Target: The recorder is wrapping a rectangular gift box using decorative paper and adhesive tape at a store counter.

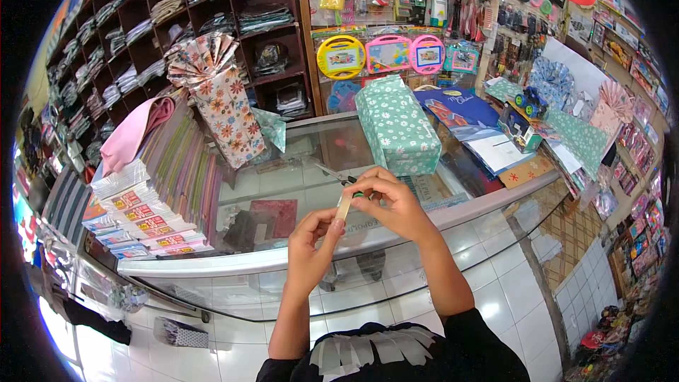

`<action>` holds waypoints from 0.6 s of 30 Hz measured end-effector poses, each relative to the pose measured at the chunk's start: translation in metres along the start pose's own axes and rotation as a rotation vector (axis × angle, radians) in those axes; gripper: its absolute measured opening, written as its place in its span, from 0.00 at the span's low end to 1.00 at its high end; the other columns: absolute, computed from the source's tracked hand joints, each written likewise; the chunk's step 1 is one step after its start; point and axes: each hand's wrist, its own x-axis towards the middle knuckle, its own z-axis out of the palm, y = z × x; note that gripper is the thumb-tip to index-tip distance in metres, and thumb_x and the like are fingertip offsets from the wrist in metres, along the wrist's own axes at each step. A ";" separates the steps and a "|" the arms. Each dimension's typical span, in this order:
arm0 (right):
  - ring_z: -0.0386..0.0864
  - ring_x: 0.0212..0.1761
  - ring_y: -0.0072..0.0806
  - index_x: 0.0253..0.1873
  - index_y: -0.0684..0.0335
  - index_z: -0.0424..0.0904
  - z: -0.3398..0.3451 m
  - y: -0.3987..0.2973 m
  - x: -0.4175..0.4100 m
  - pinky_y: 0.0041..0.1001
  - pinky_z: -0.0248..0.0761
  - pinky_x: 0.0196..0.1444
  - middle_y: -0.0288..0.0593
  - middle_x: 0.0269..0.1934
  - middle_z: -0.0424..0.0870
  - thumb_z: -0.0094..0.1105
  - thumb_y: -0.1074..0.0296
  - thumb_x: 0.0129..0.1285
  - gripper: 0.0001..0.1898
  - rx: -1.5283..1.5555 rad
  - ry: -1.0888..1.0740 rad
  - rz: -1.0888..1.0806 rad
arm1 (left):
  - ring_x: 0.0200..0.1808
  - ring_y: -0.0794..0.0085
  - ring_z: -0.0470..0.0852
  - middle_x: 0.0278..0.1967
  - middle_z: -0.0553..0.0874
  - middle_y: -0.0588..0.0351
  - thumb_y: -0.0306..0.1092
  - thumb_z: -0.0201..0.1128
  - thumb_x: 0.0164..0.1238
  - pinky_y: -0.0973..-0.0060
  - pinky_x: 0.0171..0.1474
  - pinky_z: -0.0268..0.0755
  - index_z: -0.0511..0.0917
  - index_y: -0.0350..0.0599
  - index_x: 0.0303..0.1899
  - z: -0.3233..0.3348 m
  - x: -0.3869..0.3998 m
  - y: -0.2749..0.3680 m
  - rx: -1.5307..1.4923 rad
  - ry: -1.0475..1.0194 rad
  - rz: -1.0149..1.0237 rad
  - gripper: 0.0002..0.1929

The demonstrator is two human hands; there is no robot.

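My left hand (pixel 318 233) pinches one end of a short strip of pale tape (pixel 344 207) above the counter's near edge. Fingers of my right hand (pixel 384 196) grip the strip's upper end; a small green and dark object (pixel 358 194) shows under them, partly hidden. Scissors (pixel 330 172) lie on the glass just beyond my right hand, their blades pointing to the far left. Behind them a box wrapped in green daisy paper (pixel 398 124) rests on the glass counter (pixel 302 183). Several clear strips (pixel 371 353) hang on the front of my black shirt.
On the left stand a tall stack of notebooks (pixel 154 207) and a gift in floral paper with a pleated fan top (pixel 228 111). A blue bag (pixel 456 109), a toy car box (pixel 520 127) and more wrapping paper (pixel 578 138) lie to the right. Shelves and hanging goods line the back.
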 end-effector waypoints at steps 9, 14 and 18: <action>0.69 0.41 0.20 0.49 0.61 0.79 -0.025 -0.001 0.017 0.20 0.64 0.43 0.35 0.39 0.71 0.57 0.72 0.62 0.11 0.219 -0.176 -0.029 | 0.36 0.80 0.78 0.35 0.81 0.57 0.30 0.55 0.68 0.82 0.42 0.69 0.76 0.32 0.46 0.000 0.005 0.006 -0.167 -0.148 -0.105 0.11; 0.70 0.43 0.21 0.44 0.65 0.77 -0.037 0.006 0.024 0.21 0.66 0.47 0.35 0.40 0.71 0.56 0.70 0.63 0.08 0.249 -0.288 -0.048 | 0.36 0.78 0.79 0.34 0.82 0.55 0.30 0.54 0.68 0.80 0.43 0.69 0.76 0.32 0.45 0.001 0.007 0.013 -0.182 -0.201 -0.136 0.11; 0.69 0.44 0.21 0.40 0.65 0.75 -0.036 0.008 0.026 0.21 0.65 0.46 0.36 0.40 0.70 0.56 0.71 0.63 0.05 0.351 -0.328 -0.076 | 0.36 0.80 0.77 0.34 0.82 0.57 0.29 0.55 0.68 0.82 0.42 0.68 0.76 0.33 0.45 0.000 0.008 0.013 -0.198 -0.220 -0.149 0.10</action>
